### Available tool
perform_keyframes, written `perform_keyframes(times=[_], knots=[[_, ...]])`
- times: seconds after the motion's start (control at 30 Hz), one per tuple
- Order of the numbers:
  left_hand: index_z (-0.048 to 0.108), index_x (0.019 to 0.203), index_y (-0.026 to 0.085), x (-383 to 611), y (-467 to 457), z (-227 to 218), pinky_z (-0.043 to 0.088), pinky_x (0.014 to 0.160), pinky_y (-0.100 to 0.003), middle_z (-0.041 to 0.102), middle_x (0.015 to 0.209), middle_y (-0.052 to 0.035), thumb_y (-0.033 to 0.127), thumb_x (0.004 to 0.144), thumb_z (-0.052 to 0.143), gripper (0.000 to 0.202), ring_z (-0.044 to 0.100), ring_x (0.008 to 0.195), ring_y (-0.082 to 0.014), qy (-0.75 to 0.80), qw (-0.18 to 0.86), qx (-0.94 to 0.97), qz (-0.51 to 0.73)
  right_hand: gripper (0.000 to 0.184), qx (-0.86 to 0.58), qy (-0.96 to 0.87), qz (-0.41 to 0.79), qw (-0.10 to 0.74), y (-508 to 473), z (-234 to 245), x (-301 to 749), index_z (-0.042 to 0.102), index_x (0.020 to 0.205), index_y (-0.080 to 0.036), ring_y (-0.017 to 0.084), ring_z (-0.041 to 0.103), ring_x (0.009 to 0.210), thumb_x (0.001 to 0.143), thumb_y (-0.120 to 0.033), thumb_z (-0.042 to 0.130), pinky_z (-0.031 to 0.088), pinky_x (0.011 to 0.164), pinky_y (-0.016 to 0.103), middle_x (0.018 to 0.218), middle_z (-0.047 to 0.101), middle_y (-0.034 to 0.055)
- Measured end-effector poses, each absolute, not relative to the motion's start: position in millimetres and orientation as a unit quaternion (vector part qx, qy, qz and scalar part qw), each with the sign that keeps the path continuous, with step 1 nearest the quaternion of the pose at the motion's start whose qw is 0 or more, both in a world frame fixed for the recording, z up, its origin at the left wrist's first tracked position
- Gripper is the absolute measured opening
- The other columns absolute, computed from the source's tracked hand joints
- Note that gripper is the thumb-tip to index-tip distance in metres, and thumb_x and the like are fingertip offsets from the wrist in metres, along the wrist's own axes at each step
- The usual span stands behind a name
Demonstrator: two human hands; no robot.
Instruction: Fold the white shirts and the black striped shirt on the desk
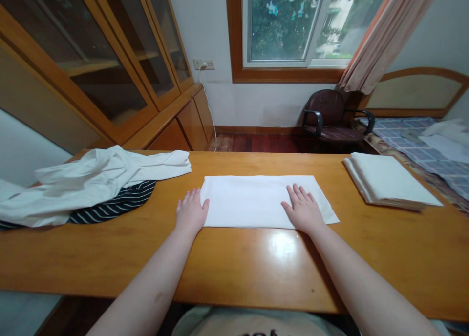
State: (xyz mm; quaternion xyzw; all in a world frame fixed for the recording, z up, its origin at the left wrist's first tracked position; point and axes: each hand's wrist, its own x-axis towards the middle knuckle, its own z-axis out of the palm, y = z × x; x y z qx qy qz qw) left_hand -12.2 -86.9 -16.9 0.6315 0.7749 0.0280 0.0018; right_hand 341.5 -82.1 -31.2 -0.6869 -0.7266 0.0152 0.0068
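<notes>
A folded white cloth (252,199) lies flat in the middle of the wooden table (234,262). My left hand (190,211) rests flat at the cloth's left edge, fingers stretched out, thumb touching the fabric. On the cloth's right part my right hand (302,209) lies palm down with fingers spread. Neither hand holds anything.
A heap of white garments (91,179) over a dark striped piece (117,204) lies at the table's left. A stack of folded white cloths (388,182) sits at the right. Beyond the table stand a dark armchair (330,116), a bed (432,145) and wooden cabinets (110,67).
</notes>
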Motion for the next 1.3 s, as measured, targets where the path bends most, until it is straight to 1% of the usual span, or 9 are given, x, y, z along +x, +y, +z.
perform_keyframes(times=[0.1,0.23,0.37,0.43,0.53,0.63,0.83,1.13,1.3], knots=[[0.046,0.134,0.01,-9,-96,-8,0.038,0.098,-0.047,0.055,0.131,-0.0169,0.043,0.091,0.027,0.057,0.047,0.122,-0.0328,0.789,-0.002,0.613,0.034,0.066,-0.688,-0.726,0.018,0.003,-82,-30,341,0.027,0.147,-0.016,0.026,0.021,0.14,0.092,-0.052,0.028,0.017,0.112,0.045,0.153,0.025,0.0101],[0.046,0.132,0.01,-5,-108,3,0.045,0.084,-0.047,0.06,0.12,-0.02,0.046,0.09,0.031,0.058,0.056,0.108,-0.0352,0.81,0.022,0.586,0.026,0.066,-0.687,-0.726,0.022,0.006,-82,-28,340,0.027,0.147,-0.015,0.027,0.02,0.14,0.092,-0.051,0.03,0.017,0.112,0.045,0.153,0.025,0.0114],[0.047,0.131,0.01,-5,-109,4,0.045,0.083,-0.046,0.06,0.118,-0.0217,0.046,0.087,0.037,0.058,0.057,0.106,-0.0354,0.814,0.039,0.578,0.04,0.063,-0.684,-0.729,0.004,0.024,-87,-19,326,0.032,0.145,-0.012,0.033,0.016,0.14,0.092,-0.045,0.035,0.011,0.11,0.054,0.152,0.023,0.0162],[0.052,0.126,0.009,-8,-103,1,0.045,0.084,-0.043,0.06,0.116,-0.0215,0.048,0.086,0.037,0.057,0.058,0.106,-0.0338,0.814,0.067,0.573,0.065,0.062,-0.655,-0.755,0.009,0.04,-93,-13,310,0.035,0.143,-0.012,0.033,0.017,0.14,0.091,-0.045,0.038,0.011,0.111,0.053,0.152,0.024,0.0167],[0.056,0.121,0.009,-15,-90,-3,0.046,0.085,-0.038,0.062,0.115,-0.02,0.047,0.084,0.043,0.055,0.059,0.106,-0.0316,0.813,0.128,0.56,0.095,0.064,-0.623,-0.778,0.062,0.05,-100,-6,278,0.036,0.142,-0.013,0.033,0.024,0.138,0.09,-0.05,0.039,0.019,0.109,0.05,0.151,0.027,0.0179],[0.057,0.12,0.01,-21,-83,-4,0.047,0.081,-0.036,0.064,0.115,-0.0182,0.044,0.08,0.05,0.053,0.061,0.103,-0.0309,0.817,0.164,0.542,0.106,0.067,-0.629,-0.771,0.086,0.059,-101,-3,249,0.036,0.142,-0.011,0.035,0.027,0.136,0.089,-0.052,0.04,0.021,0.107,0.05,0.15,0.027,0.0208],[0.065,0.095,0.016,-21,-91,-2,0.047,0.066,-0.034,0.07,0.094,-0.014,0.045,0.081,0.046,0.037,0.065,0.086,-0.0303,0.813,0.164,0.549,0.104,0.075,-0.601,-0.79,0.104,0.066,-85,-13,229,0.026,0.147,-0.011,0.032,0.014,0.141,0.087,-0.055,0.04,0.01,0.111,0.051,0.154,0.016,0.0173],[0.062,0.079,0.021,6,-102,23,0.045,0.075,-0.028,0.069,0.085,-0.002,0.044,0.079,0.049,0.026,0.062,0.082,-0.0202,0.737,0.17,0.577,0.309,0.078,-0.598,-0.791,0.117,0.053,-81,-23,233,0.021,0.149,-0.012,0.029,0.009,0.142,0.088,-0.059,0.035,0.006,0.112,0.05,0.155,0.012,0.0137],[0.063,0.081,0.02,43,-100,32,0.046,0.077,-0.028,0.069,0.089,-0.0016,0.042,0.077,0.053,0.024,0.062,0.084,-0.0187,0.682,0.242,0.557,0.408,0.077,-0.587,-0.794,0.14,0.074,-79,-20,236,0.026,0.147,-0.011,0.03,0.011,0.142,0.088,-0.06,0.035,0.007,0.112,0.051,0.154,0.015,0.0154]])
